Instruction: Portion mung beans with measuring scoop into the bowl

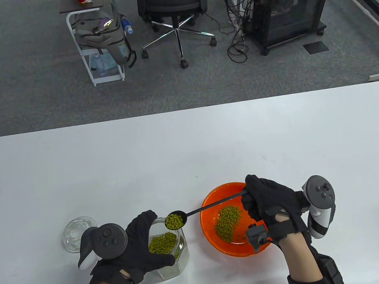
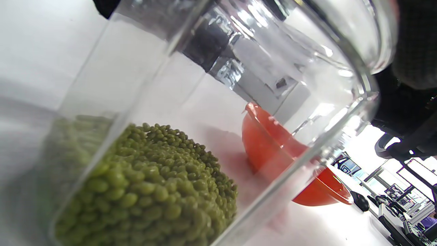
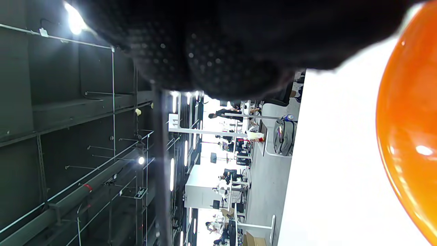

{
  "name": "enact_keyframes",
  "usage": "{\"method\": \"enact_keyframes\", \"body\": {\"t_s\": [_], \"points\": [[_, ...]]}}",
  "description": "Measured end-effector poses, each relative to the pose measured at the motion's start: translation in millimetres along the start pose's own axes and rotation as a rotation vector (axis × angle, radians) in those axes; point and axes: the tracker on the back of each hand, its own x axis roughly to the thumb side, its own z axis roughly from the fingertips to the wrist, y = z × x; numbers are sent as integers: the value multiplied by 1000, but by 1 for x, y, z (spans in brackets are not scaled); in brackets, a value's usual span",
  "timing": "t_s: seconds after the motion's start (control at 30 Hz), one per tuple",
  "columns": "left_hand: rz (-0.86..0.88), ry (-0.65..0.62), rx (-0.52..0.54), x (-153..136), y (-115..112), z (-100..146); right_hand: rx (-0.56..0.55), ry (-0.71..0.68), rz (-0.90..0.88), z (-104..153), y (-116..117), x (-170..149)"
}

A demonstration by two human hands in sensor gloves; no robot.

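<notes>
Near the front edge of the bench [image 1: 189, 142], left hand [image 1: 136, 242] wraps the glass jar [image 1: 170, 254], fingers curled round its side, likely to stop it sliding or tipping while the scoop works inside. Jar's lid [image 1: 77, 233] sits just left of that hand. Right hand [image 1: 268, 203] grips the handle end of the black measuring scoop [image 1: 175, 220], held roughly level so the load stays put. Scoop bowl is full of mung beans [image 1: 174, 221] and sits over the jar mouth, clear of the beans left inside. Orange bowl [image 1: 225, 246] is right beside the jar, already holding a pile of beans; short carry, less spill risk. Judgement: load lifted, transfer to bowl not yet done.
</notes>
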Motion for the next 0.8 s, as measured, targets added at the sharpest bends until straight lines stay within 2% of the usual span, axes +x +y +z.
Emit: {"method": "enact_keyframes", "body": {"t_s": [0.27,0.57,0.8], "points": [[1,0,1,0,0,0,-40,24,22,-9,-38,0],[1,0,1,0,0,0,-73,104,24,-23,-85,-25],[-2,0,-1,0,0,0,-115,126,68,-22,-109,-42]]}}
